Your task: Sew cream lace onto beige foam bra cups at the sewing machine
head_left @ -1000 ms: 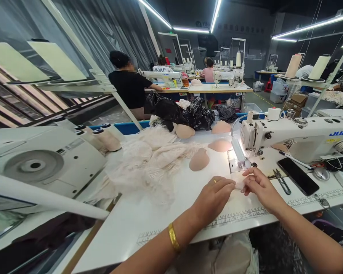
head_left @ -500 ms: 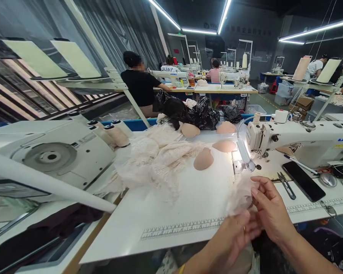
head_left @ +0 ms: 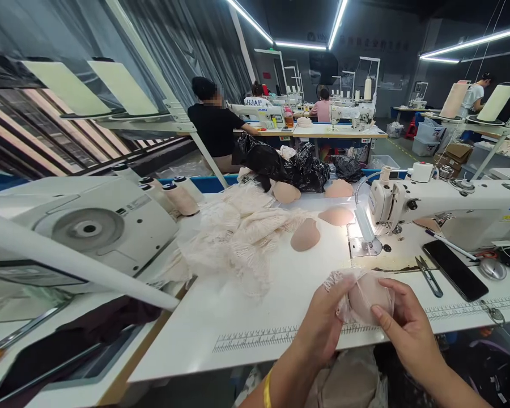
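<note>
**A:** Start at the left. What's there?

**B:** I see a second machine [head_left: 85, 226] lying off to the far left, then thread cones [head_left: 182, 198] beside it. Next comes a heap of cream lace [head_left: 242, 232] piled at the back of the white table [head_left: 221, 317], I'd judge to keep the front edge free for handling.

**A:** And the hands?

**B:** My left hand [head_left: 323, 323] is closed on the near left side of a lace-covered pad [head_left: 368, 294], fingers curled round the lace edge. My right hand [head_left: 408, 328] is clamped on the right side, thumb pressed on top. Both hold it just above the table's front edge, over the printed ruler, close to me and in front of the needle plate [head_left: 365, 246].

**A:** Why gripped from both sides?

**B:** I think it keeps the lace stretched smooth over the cup.

**A:** Anything further right?

**B:** Loose pads [head_left: 305, 235] lie between the lace heap and the sewing machine [head_left: 450, 207], near enough to reach. Right of the pad lie thread snips [head_left: 429, 276] and a black phone [head_left: 454, 262], set under the machine's arm, apart from the fabric
</note>
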Demonstrator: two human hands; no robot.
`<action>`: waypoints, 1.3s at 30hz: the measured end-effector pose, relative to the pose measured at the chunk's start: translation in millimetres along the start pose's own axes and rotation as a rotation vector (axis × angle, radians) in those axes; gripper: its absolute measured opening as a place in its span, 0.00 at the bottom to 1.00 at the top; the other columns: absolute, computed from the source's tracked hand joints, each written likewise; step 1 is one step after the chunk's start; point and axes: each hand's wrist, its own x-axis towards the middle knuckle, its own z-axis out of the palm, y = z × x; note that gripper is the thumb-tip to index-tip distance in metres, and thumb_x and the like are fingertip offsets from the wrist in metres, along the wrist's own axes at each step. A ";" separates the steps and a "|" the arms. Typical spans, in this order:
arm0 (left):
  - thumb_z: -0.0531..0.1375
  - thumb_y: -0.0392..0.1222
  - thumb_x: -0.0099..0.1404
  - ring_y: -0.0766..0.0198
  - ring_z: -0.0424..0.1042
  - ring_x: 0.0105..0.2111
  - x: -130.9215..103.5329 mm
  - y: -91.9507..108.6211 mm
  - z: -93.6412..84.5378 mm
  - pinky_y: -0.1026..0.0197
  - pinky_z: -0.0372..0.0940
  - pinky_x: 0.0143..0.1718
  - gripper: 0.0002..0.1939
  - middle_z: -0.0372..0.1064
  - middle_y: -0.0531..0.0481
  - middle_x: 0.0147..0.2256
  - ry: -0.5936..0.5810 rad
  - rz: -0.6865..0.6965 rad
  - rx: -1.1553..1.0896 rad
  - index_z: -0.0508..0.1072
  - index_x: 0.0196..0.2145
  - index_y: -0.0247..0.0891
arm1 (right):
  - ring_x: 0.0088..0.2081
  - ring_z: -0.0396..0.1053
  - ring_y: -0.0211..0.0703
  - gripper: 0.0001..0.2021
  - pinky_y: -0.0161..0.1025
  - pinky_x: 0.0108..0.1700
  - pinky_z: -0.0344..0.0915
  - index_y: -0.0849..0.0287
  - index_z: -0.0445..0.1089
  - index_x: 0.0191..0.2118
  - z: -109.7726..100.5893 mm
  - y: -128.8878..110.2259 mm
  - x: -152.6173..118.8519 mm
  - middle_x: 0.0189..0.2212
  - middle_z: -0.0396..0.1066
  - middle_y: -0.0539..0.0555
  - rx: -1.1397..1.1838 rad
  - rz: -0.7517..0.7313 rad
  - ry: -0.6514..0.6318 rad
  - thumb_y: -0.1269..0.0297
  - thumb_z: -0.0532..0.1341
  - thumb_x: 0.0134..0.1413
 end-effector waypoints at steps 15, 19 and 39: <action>0.74 0.56 0.56 0.49 0.79 0.46 6.0 -0.5 2.6 0.54 0.74 0.48 0.23 0.81 0.43 0.39 -0.009 -0.064 -0.062 0.82 0.41 0.35 | 0.52 0.73 0.54 0.25 0.49 0.56 0.71 0.48 0.66 0.60 -2.0 15.6 2.3 0.55 0.73 0.58 0.084 0.083 0.038 0.50 0.69 0.61; 0.77 0.47 0.53 0.46 0.79 0.47 2.9 2.3 3.5 0.53 0.73 0.50 0.20 0.81 0.41 0.41 -0.010 -0.035 -0.008 0.83 0.40 0.33 | 0.49 0.74 0.53 0.24 0.49 0.53 0.72 0.47 0.67 0.60 -2.0 15.4 1.3 0.51 0.74 0.57 0.082 0.085 0.027 0.50 0.68 0.61; 0.65 0.28 0.58 0.54 0.75 0.45 55.7 59.4 -13.0 0.50 0.61 0.57 0.10 0.79 0.49 0.42 -0.931 0.536 1.426 0.80 0.32 0.44 | 0.42 0.70 0.48 0.14 0.46 0.46 0.64 0.52 0.74 0.42 -50.9 -5.8 106.0 0.37 0.77 0.54 -0.814 -0.791 -0.439 0.76 0.54 0.67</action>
